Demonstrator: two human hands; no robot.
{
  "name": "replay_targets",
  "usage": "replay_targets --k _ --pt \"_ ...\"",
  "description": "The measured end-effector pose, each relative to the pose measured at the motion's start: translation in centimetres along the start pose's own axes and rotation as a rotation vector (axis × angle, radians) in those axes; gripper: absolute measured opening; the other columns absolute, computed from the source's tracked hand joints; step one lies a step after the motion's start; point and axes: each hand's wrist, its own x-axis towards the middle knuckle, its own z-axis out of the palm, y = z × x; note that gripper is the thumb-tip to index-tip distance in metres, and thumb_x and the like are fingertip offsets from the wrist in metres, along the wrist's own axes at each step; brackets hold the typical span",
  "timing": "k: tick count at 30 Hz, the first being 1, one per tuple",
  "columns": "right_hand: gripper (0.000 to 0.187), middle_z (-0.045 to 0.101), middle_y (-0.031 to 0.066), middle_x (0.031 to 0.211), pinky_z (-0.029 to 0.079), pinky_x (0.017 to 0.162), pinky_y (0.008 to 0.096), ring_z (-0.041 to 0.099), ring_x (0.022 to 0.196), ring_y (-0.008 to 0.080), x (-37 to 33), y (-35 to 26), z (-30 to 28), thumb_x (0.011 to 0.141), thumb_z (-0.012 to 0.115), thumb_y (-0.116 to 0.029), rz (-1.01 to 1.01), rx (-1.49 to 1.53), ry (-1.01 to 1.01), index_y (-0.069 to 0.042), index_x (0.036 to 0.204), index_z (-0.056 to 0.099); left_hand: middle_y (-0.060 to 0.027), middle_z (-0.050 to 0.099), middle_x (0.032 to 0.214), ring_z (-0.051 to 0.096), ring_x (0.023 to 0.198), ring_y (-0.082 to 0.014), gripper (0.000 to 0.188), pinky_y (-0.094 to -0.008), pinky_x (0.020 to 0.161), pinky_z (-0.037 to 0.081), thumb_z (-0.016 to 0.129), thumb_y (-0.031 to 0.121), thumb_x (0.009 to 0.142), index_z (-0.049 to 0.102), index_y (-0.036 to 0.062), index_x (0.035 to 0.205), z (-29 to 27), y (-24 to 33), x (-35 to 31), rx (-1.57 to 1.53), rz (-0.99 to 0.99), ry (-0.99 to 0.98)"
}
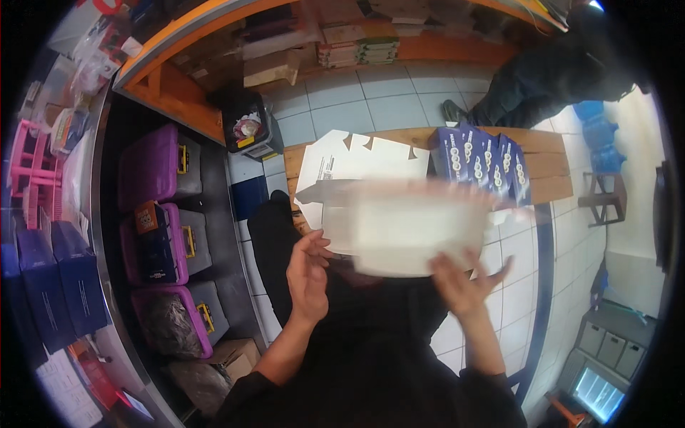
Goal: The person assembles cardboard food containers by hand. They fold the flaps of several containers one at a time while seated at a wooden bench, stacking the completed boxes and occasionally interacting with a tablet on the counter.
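A white cardboard carton [421, 232], smeared by motion, is up over my lap in front of the bench. A greyish flap stretches from its left side. My right hand [464, 282] is at its near right corner, the thumb laid over the edge and the outer fingers spread away. Beside the flap, my left hand [308, 274] has its fingers loosely bent and apart, with nothing visible in them. Flat white carton blanks [364, 160] with notched edges lie on the wooden bench [549, 167]. To their right, printed dark blue boxes [478, 160] overlap in a row.
Purple-lidded bins [150, 167] fill a shelf on the left. Dark blue boxes [53, 285] and a pink rack [36, 171] stand above it. A black bin [253, 135] is beyond the bench's left end. Another person's legs [528, 85] are behind the bench; a stool [606, 200] stands right.
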Motion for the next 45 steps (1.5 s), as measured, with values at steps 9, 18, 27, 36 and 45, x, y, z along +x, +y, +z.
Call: replay_targets --k 9,18,27,36,45 --pt "0.071 0.037 0.0223 0.156 0.027 0.118 0.0682 0.043 0.142 0.0386 0.8 -4.7 1.2 0.088 0.073 -0.062 0.174 0.672 0.331 -0.023 0.143 0.051 -0.0218 0.071 0.113 0.072 0.1 -0.0393 0.035 -0.043 0.086 0.055 0.069 0.011 0.094 0.063 -0.0042 0.126 -2.6 -5.3 2.2 0.615 0.197 -0.133" --pt "0.061 0.061 0.0139 0.131 0.043 0.105 0.0328 0.056 0.122 0.0186 -0.2 -5.9 11.7 0.105 0.056 -0.046 1.273 1.712 -0.09 -0.006 0.15 0.043 -0.0316 0.063 0.126 0.065 0.111 -0.0444 0.047 -0.0439 0.093 0.053 0.063 0.016 0.097 0.057 0.0 0.141 -1.1 -10.9 4.6 0.896 -0.039 -0.159" --pt "0.042 0.07 0.0167 0.113 0.048 0.096 0.0351 0.063 0.109 0.0224 0.9 -5.9 13.4 0.108 0.052 -0.035 1.35 1.266 -0.45 0.0 0.128 0.062 -0.0143 0.062 0.137 0.06 0.121 -0.0208 0.044 -0.0338 0.106 0.046 0.053 0.021 0.109 0.055 -0.0057 0.143 -1.7 -12.0 2.8 -0.394 -0.58 0.103" --pt "0.039 0.067 0.0117 0.112 0.047 0.092 0.0305 0.061 0.103 0.0187 0.4 -5.1 14.9 0.105 0.045 -0.019 1.239 1.193 -0.427 -0.001 0.138 0.059 -0.0119 0.06 0.138 0.057 0.126 -0.0205 0.044 -0.0335 0.109 0.044 0.056 0.019 0.107 0.052 -0.0068 0.143 -2.1 -12.8 2.4 -0.622 -0.613 0.097" --pt "0.043 0.064 0.0328 0.126 0.049 0.1 0.0485 0.061 0.117 0.0511 3.6 -2.3 14.7 0.101 0.047 -0.028 0.992 0.87 -0.726 0.002 0.127 0.066 -0.0101 0.063 0.127 0.059 0.118 -0.0168 0.034 -0.0304 0.102 0.046 0.063 0.017 0.104 0.064 -0.0062 0.128 -1.5 -13.8 2.2 -0.414 -0.579 0.128"
